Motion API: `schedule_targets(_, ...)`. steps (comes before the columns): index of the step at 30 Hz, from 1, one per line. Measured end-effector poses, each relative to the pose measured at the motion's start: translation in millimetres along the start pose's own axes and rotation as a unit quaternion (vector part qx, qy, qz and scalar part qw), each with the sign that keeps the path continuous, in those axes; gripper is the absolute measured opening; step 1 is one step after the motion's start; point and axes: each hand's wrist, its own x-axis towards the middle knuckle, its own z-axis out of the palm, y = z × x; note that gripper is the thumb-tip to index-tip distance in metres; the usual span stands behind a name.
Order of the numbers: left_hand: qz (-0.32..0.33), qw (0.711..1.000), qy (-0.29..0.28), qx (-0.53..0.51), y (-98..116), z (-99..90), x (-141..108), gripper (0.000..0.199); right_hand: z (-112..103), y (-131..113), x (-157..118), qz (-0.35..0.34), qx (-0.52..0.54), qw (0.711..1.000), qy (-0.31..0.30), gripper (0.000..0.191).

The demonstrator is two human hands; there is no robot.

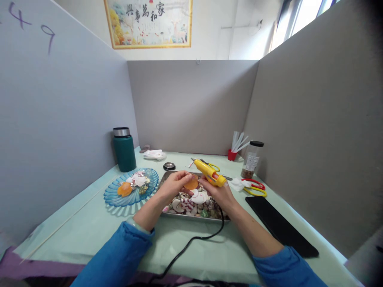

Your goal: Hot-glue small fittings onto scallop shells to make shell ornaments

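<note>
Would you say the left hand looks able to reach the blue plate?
Probably yes: nothing stands between the left hand and the blue plate, though the hand holds an orange piece.

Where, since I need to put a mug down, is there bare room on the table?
The widest bare patch lies between the blue plate and the left sleeve; a smaller one between the cable and the right forearm. Crowded: the right side, with jar, tissue and scissors, and the full tray under both hands.
</note>
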Motion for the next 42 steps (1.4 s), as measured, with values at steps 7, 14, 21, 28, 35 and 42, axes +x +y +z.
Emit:
schedule_targets(7,0.001,0.999,-0.03,0.012,-1.8,-0.9,-0.1,0.036,0.0,2.8,0.3,0.007,0.006,1.0,-0.001,0.024)
schedule_targets(14,-0.008,0.999,-0.041,0.01,0.6,0.3,-1.7,0.033,0.3,-3.3,-0.4,0.009,0.003,1.0,-0.005,0.027)
schedule_targets(21,-0.011,0.996,-0.093,-0.001,5.8,4.8,-6.6,0.028,0.7,-2.1,-1.4,-0.001,0.002,1.0,-0.014,0.026)
schedule_targets(28,0.024,0.994,-0.096,0.042,4.3,4.6,-7.0,0.027,0.1,-6.4,-2.6,0.005,0.009,1.0,-0.028,0.028)
schedule_targets(35,0.039,0.992,-0.094,0.075,6.1,5.5,-7.2,0.025,-0.5,-8.6,-3.3,-0.002,0.008,1.0,-0.029,0.028)
schedule_targets(42,0.048,0.991,-0.083,0.091,7.7,5.7,-7.7,0.027,-0.2,-12.5,-3.9,0.011,0.001,1.0,-0.028,0.029)
